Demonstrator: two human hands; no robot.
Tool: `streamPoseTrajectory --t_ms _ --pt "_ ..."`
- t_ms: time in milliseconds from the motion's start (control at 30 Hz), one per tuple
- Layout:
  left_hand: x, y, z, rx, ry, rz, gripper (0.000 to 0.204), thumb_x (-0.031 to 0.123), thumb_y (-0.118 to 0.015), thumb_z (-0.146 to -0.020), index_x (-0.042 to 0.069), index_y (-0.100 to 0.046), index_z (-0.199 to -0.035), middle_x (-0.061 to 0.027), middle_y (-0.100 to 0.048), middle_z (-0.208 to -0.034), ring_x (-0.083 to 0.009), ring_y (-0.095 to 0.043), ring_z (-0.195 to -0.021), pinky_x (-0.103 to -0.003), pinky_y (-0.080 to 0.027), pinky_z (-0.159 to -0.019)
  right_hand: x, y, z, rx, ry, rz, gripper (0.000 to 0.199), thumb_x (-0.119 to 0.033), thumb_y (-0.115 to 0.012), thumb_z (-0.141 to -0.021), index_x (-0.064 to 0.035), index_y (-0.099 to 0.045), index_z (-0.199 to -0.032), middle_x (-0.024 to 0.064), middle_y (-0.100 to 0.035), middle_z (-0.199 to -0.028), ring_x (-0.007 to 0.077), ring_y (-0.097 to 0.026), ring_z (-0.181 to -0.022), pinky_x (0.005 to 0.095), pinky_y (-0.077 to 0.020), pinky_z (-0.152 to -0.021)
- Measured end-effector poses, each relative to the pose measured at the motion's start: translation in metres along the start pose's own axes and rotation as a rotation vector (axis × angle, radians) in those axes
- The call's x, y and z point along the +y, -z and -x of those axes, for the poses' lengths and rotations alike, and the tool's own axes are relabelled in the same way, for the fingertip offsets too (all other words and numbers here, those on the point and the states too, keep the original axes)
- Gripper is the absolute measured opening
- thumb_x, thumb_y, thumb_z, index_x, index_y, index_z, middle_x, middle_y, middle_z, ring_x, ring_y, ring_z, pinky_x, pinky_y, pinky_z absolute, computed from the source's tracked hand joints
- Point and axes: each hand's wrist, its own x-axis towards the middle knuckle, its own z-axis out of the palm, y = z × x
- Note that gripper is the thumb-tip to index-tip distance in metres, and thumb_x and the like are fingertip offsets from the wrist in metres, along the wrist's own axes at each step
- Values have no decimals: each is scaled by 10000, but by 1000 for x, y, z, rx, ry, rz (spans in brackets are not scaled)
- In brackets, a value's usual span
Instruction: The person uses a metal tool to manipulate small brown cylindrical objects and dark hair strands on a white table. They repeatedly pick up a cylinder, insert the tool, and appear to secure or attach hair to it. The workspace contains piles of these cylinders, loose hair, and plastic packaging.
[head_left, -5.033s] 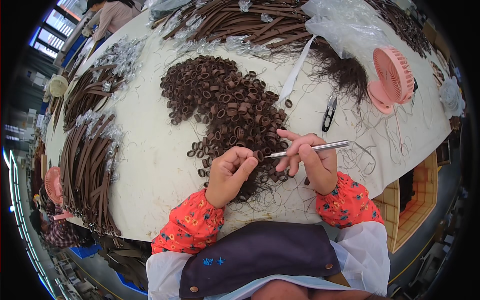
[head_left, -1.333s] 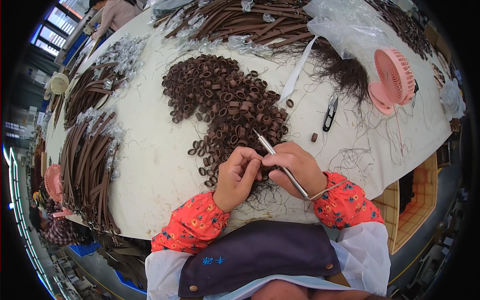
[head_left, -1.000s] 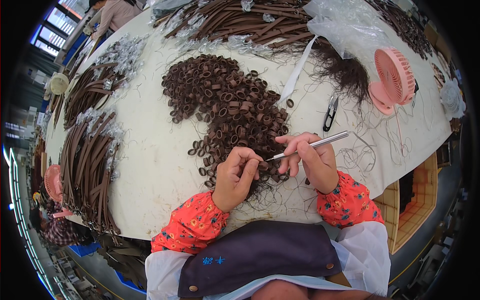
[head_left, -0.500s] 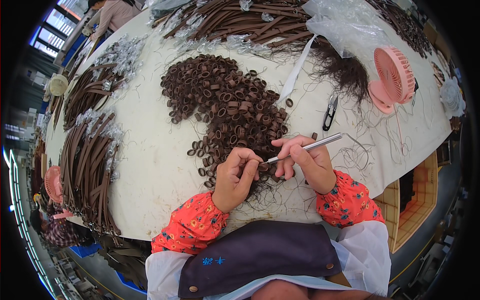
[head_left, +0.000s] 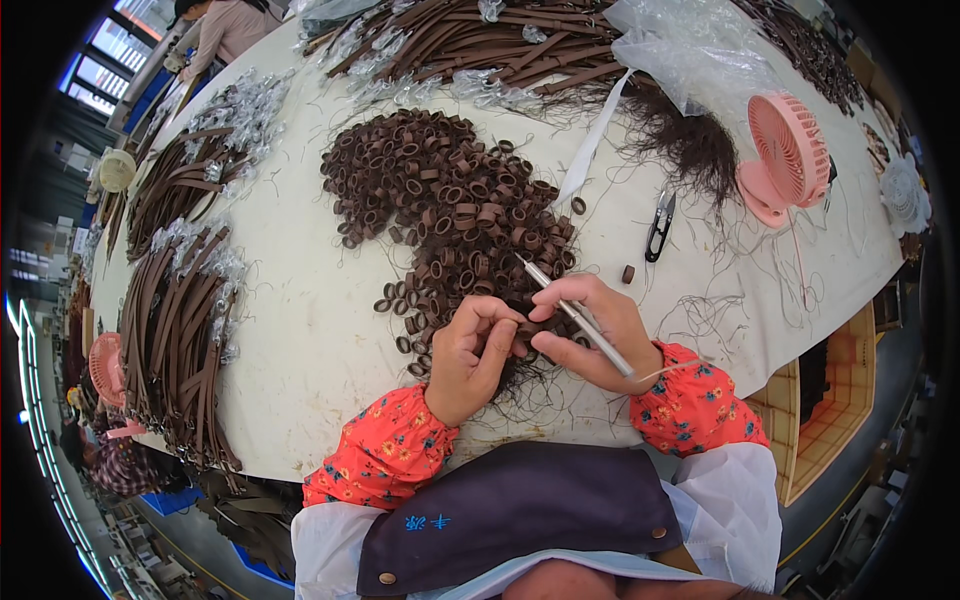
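Observation:
My left hand [head_left: 468, 358] is closed in a pinch on a small brown strap loop [head_left: 526, 328], partly hidden by the fingers. In my right hand [head_left: 615, 325] lies a slim silver pen-shaped tool [head_left: 603, 345] with a thin cord at its rear end. Its fine tip points up and away, over the loops and apart from the held one. The right thumb and forefinger reach in close to that loop; whether they touch it I cannot tell. Just beyond both hands spreads a large pile of similar brown loops [head_left: 480, 212].
Thread snips [head_left: 659, 228] and a pink fan [head_left: 785, 155] stand to the right, near loose threads [head_left: 705, 315]. Brown straps [head_left: 185, 350] partly in clear plastic lie left, with more straps [head_left: 480, 45] at the back. A single loop [head_left: 628, 273] sits beyond my right hand.
The silver tool has swung round in my right hand: its tip was at the held loop and now points away from me. My left hand stays in place.

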Motion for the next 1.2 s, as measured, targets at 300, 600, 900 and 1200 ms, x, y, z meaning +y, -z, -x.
streamPoseTrajectory --t_ms 300,600,900,1200 --pt "0 6 -3 -64 119 78 143 39 -570 -946 -18 -582 -1077 -82 -645 -974 -84 -593 -791 -207 -481 -645 0 6 -9 47 371 287 340 20 -709 -715 -69 -588 -1020 81 -634 -858 274 -615 -776 385 -500 -763" --pt "-7 8 -4 -47 0 -3 86 34 -575 -940 4 -602 -1016 -74 -644 -988 -77 -591 -761 -207 -469 -664 3 3 -7 39 363 226 340 32 -713 -697 -73 -599 -1000 86 -621 -851 275 -608 -776 396 -501 -767" --pt "-4 1 -2 -31 36 150 85 57 -484 -985 8 -509 -1051 -74 -637 -959 -74 -564 -752 -217 -473 -680 4 -1 -4 12 257 194 296 -40 -692 -779 -81 -591 -1054 77 -639 -825 282 -614 -834 388 -493 -847" --pt "-4 5 -2 -28 11 27 67 87 -460 -1001 28 -471 -1031 -94 -636 -972 -74 -543 -759 -214 -461 -690 -2 16 0 -25 -129 -445 238 -203 -441 -1007 -19 -591 -988 -5 -600 -655 99 -630 -709 402 -311 -1079"
